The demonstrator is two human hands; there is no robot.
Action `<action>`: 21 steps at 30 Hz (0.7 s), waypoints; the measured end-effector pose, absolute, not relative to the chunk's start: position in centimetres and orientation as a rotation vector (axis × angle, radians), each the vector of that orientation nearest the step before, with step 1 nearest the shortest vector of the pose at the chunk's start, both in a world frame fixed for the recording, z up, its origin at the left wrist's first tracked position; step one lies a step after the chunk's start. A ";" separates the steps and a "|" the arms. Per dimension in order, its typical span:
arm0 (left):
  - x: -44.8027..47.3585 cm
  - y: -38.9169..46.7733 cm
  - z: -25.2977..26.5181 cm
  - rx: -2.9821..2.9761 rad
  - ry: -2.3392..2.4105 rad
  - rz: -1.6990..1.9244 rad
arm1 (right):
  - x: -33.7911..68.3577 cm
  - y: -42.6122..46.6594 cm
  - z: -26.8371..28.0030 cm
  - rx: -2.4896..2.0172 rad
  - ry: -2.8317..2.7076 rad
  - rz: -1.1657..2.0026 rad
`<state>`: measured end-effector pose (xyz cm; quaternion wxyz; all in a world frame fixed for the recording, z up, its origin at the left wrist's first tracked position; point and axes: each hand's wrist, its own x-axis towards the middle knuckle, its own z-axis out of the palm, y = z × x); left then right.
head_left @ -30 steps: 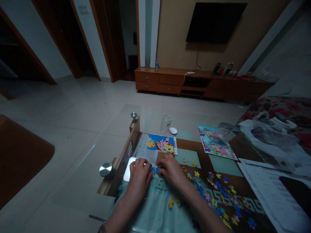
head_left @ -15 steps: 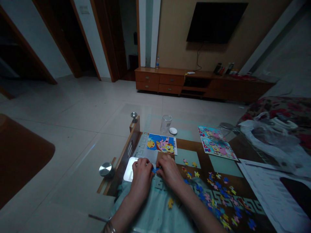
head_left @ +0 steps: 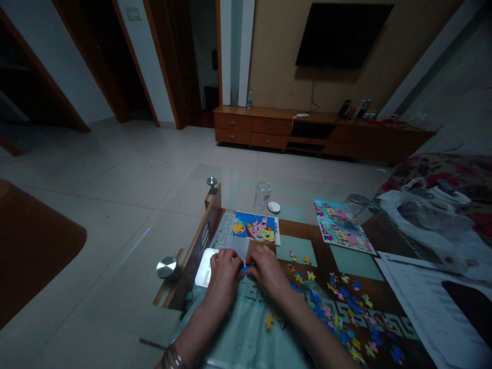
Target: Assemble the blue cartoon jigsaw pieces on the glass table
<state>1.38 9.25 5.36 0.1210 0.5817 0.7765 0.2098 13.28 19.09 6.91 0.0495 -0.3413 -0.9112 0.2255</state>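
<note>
We press our left hand (head_left: 225,272) and right hand (head_left: 267,269) together, fingers curled down onto small blue puzzle pieces (head_left: 245,268) lying between the fingertips on the glass table (head_left: 246,335). Whether either hand actually pinches a piece we cannot tell. Loose puzzle pieces (head_left: 342,312) lie scattered to the right of the fingers, and a picture card (head_left: 255,227) lies just beyond them.

The room was dim, with a pale tiled floor (head_left: 126,174) running back to a tan wall (head_left: 277,56) on which a dark flat television (head_left: 342,35) hung. Beneath it stood a long, low wooden cabinet (head_left: 307,134) with drawers, a small bottle (head_left: 250,99) at its left end, and dark wooden door frames (head_left: 169,61) opened on the left. A floral-covered sofa (head_left: 449,169) lay at the right, a brown rug (head_left: 34,246) at the left.
</note>
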 end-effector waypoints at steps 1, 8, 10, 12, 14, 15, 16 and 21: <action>1.4 9.3 5.4 1.698 2.266 0.611 | 13.3 19.1 6.8 -1.035 -2.774 0.686; 1.5 9.0 5.6 1.710 2.250 0.595 | 13.2 19.1 6.9 -1.059 -2.766 0.717; 1.6 8.6 5.7 1.718 2.240 0.598 | 13.2 19.1 7.1 -1.057 -2.764 0.721; 1.6 8.0 5.9 1.721 2.237 0.601 | 13.1 19.1 7.3 -1.056 -2.767 0.724; 1.7 7.5 6.0 1.713 2.248 0.604 | 13.0 19.0 7.5 -1.053 -2.770 0.736; 1.7 7.2 6.0 1.707 2.254 0.604 | 12.9 18.9 7.6 -1.054 -2.772 0.742; 1.8 6.9 6.1 1.703 2.258 0.601 | 12.8 18.8 7.6 -1.057 -2.774 0.745; 2.5 5.9 6.0 1.699 2.254 0.585 | 12.6 18.9 7.3 -1.042 -2.779 0.736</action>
